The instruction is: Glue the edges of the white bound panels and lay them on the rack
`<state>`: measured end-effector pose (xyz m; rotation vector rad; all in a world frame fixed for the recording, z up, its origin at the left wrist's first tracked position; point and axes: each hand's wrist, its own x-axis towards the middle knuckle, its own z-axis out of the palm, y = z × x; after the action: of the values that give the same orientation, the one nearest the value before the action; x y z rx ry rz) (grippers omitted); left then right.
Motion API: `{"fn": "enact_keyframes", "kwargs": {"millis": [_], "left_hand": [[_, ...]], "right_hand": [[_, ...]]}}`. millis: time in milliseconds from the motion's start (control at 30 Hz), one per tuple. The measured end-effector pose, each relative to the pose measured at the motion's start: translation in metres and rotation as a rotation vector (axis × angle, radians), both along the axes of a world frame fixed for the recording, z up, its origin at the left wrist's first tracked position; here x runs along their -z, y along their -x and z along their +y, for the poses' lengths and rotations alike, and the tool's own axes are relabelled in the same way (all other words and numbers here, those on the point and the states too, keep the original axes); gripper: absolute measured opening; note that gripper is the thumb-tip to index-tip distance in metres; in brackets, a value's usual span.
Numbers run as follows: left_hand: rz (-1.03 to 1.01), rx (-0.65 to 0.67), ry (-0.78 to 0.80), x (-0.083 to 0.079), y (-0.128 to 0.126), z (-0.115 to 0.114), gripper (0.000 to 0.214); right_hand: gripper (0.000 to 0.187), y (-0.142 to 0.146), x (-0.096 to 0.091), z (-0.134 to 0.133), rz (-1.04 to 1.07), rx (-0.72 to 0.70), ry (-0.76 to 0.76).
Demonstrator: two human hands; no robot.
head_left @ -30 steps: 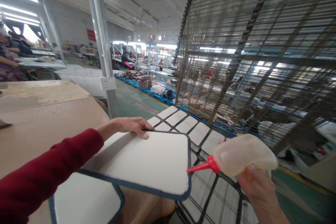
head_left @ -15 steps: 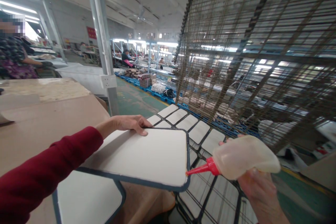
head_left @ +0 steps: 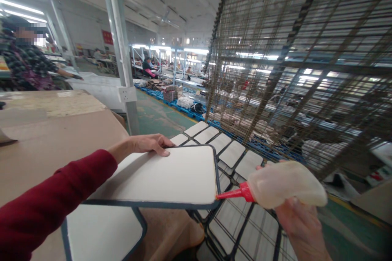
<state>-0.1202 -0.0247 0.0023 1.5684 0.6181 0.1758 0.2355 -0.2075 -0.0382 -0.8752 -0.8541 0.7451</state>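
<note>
At far left edge of white panel (head_left: 165, 175), noted left hand (head_left: 150, 144) clamped on that edge. At panel's near right corner, logged red nozzle (head_left: 234, 194) touching blue trim (head_left: 218, 179). Right of panel, found squeeze bottle (head_left: 284, 189) gripped in closed right hand (head_left: 298, 222).

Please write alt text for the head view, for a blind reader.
The right hand holds a squeeze bottle with its red nozzle at the corner of a white panel held by the left hand.

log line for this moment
left hand: holds white blue-edged panel | right hand: holds translucent plastic squeeze bottle | red nozzle: at panel's edge
</note>
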Motion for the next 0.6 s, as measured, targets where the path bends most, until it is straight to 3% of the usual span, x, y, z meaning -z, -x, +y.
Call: {"fn": "enact_keyframes", "kwargs": {"millis": [200,433,600], "left_hand": [[-0.045,-0.052,0.028,0.010,0.004,0.001,0.043],[-0.093,-0.139,0.062,0.034,0.008,0.006,0.043],[-0.148,-0.219,0.103,0.052,0.006,0.005,0.045]], "right_hand": [[0.066,0.004,0.001,0.003,0.035,0.078,-0.095],[0.068,0.013,0.010,0.006,0.067,0.233,-0.174],[0.043,0.022,0.014,0.011,0.039,0.332,-0.214]]}}
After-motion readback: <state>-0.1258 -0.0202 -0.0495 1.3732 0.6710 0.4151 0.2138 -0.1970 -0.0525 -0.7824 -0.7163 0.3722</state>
